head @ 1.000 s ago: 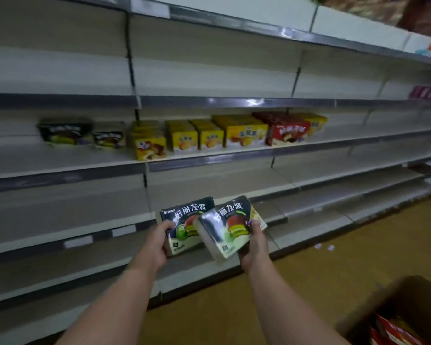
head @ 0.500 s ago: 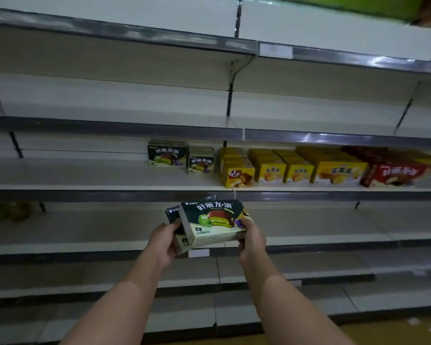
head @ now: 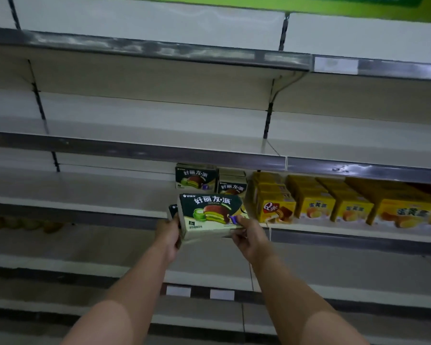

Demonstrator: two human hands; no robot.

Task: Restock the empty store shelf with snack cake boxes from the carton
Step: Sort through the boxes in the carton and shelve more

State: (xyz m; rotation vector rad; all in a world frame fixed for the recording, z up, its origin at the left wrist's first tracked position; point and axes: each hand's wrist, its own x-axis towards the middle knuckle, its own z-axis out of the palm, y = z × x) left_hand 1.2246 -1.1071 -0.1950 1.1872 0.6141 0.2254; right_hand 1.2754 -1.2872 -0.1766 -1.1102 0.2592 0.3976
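At centre frame, now raised level with the stocked white metal shelf (head: 85,207), up from lower: dark green cardboard snack cake box (head: 209,215), gripped at its ends by left hand (head: 168,232) and right hand (head: 246,235). Second box (head: 172,210) behind, left-held. Placement probably imminent. Printed: "好丽友·派".

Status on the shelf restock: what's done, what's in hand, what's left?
Done: two dark green boxes and a row of yellow boxes sit on the middle shelf. In hand: the left hand and right hand hold green boxes in front of it. Left: placing these; most shelf space stays bare. Carton out of view.
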